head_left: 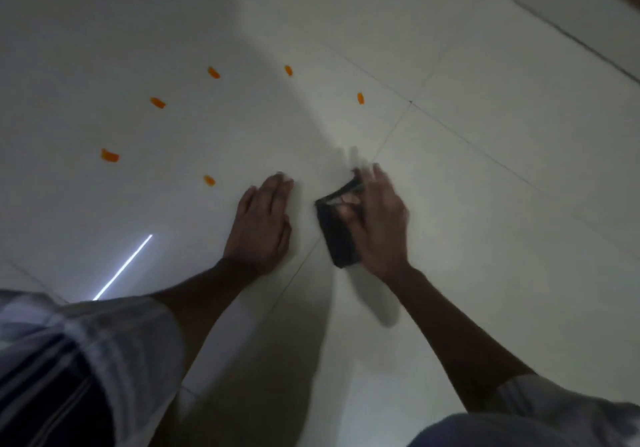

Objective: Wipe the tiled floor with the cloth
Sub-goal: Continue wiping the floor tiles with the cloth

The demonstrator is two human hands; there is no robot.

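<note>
Mid-wipe: my right hand (375, 219) pressed the dark cloth (337, 235) onto the tiled floor (485, 204), fingers gripping its edge; my left hand (261, 224) lay flat, open, bracing. Orange marks (209, 180) awaited the next stroke leftward.

Dim, soft picture. Bright glare streak (123, 267) at lower left on the floor (485, 204). Right hand (377, 218) motion-blurred; broad shadows at frame centre.

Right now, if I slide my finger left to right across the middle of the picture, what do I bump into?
Orange bit → another orange bit → left hand flat on the floor → dark cloth → right hand on the cloth.
</note>
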